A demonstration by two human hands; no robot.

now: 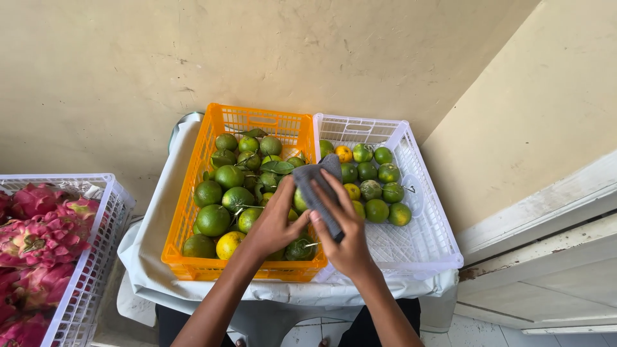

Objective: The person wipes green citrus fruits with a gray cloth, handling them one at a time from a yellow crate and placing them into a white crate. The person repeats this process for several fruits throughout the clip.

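Your left hand (273,222) pinches a round green citrus fruit (299,200) above the orange plastic crate (183,212). Your right hand (347,238) presses a grey cloth (316,183) on it. Rub too hard and it could slip into the pile.

You stood in what looked like a small fruit stall or the sorting corner of a shop. In front of you an orange plastic crate (193,193) full of green citrus sat beside a white plastic crate (430,231) holding a smaller lot. A third white crate (103,238) at your left was heaped with pink dragon fruit (38,238). A cloth-covered stand (154,257) carried the crates against a bare, scuffed beige wall (128,64).
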